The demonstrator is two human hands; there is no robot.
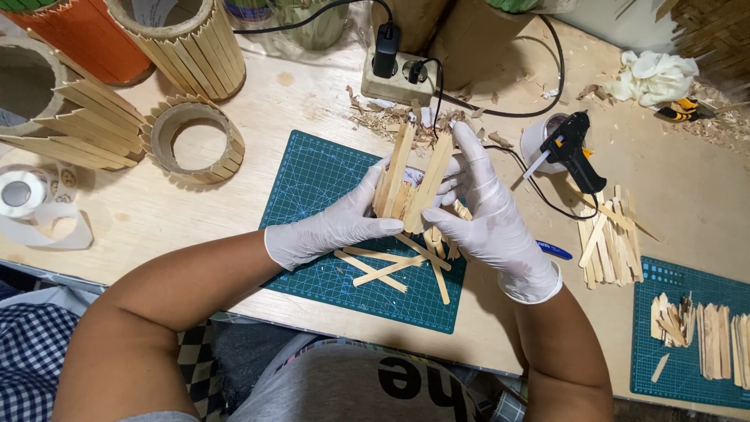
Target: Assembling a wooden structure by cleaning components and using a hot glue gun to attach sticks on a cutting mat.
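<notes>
Head view: we see left hand point(332, 228) and right hand point(486, 211) both closed around stick bundle point(410, 176) above green mat point(312, 184); aligning sticks, next needs steady grip

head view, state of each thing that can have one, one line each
left hand: gloved, gripping the stick bundle
right hand: gloved, gripping the stick bundle
stick bundle: held upright above the cutting mat
cutting mat: flat, loose sticks lying on it
glue gun: set down, cord attached
power strip: two plugs in
cardboard ring: lying flat, slats around its outside
tape roll: partly unwound
</notes>
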